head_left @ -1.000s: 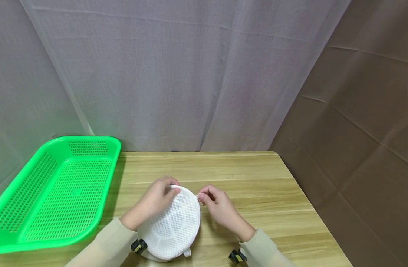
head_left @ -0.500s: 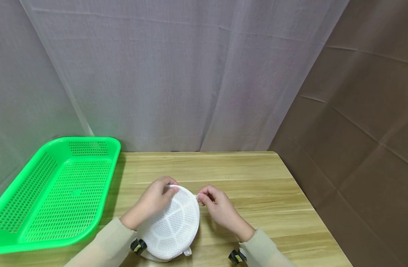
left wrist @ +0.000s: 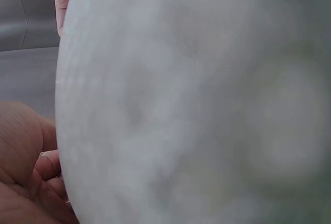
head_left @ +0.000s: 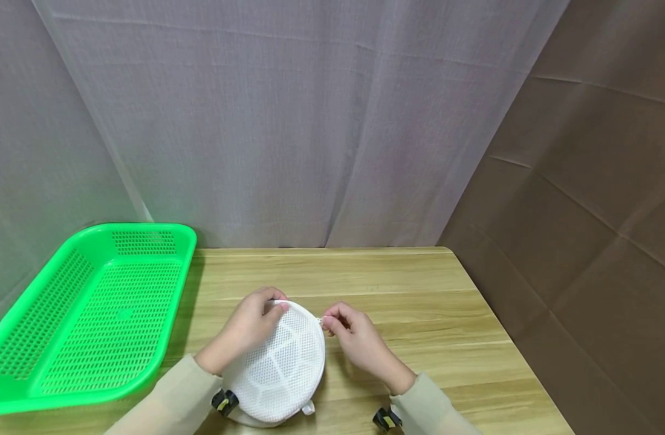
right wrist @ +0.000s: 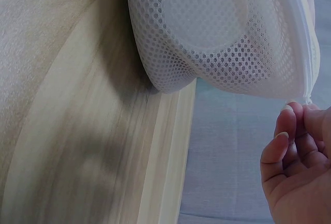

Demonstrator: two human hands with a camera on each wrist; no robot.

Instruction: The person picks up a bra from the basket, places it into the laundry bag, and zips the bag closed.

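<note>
A round white mesh laundry bag (head_left: 280, 368) stands tilted up at the front of the table. My left hand (head_left: 248, 323) grips its upper rim, thumb on the near mesh face and fingers behind. My right hand (head_left: 360, 341) pinches the small zipper pull (right wrist: 308, 101) at the bag's right edge. In the right wrist view the white zipper (right wrist: 306, 48) runs along the rim down to those fingertips, and a pale round shape shows through the mesh. Blurred mesh fills most of the left wrist view, hiding the left fingertips.
On the left stands a large green plastic basket (head_left: 188, 266) with perforated walls. The wooden table (head_left: 398, 284) ends at a grey curtain (head_left: 267, 133) behind and brown cloth (head_left: 593, 211) on the right. A small white tab (head_left: 308, 408) sticks out from the bag's lower edge.
The bag's top and my left hand have shifted very slightly left. My right hand keeps its pinch on the zipper pull in nearly the same place.
</note>
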